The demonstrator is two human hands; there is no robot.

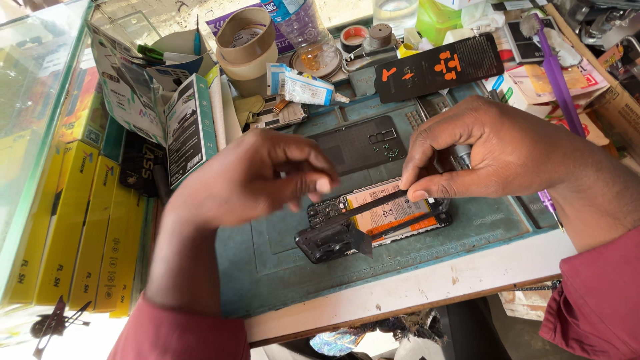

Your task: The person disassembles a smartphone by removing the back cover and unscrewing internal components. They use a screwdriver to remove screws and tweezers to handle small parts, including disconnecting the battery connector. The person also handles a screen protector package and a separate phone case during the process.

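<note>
centrally, an opened phone (373, 223) with its back cover off is laid flat on a teal rubbery work mat (280, 253), its orange-and-white battery label and dark circuit board exposed. the mat is moulded with shallow rectangular compartments and rests on a pale, worn tabletop (427, 283) with a chipped wooden edge. the right hand (493, 150) is closed, thumb and forefinger pinched on a thin dark strip-like tool (367, 207), which slants down across the phone towards its black lower end. a metal-tipped object is also tucked in the same fist, but its kind cannot be told. the left hand (253, 177) hovers just above the phone's left part, fingers curled with thumb and fingertips drawn together; whether anything is held between them cannot be told, as it is blurred. both wrists are covered by dark red sleeves.

behind the hands, a flat black card with orange marks (440, 67) is propped at the mat's far edge. a roll of brown tape (245, 40), a clear plastic bottle (300, 33), a small white-and-blue tube box (307, 88) and a purple-handled brush (557, 73) crowd the back. at the left, glossy yellow boxes (73, 227) are stacked upright beside a glass panel (33, 100). part of the phone's top is hidden by the left hand.
</note>
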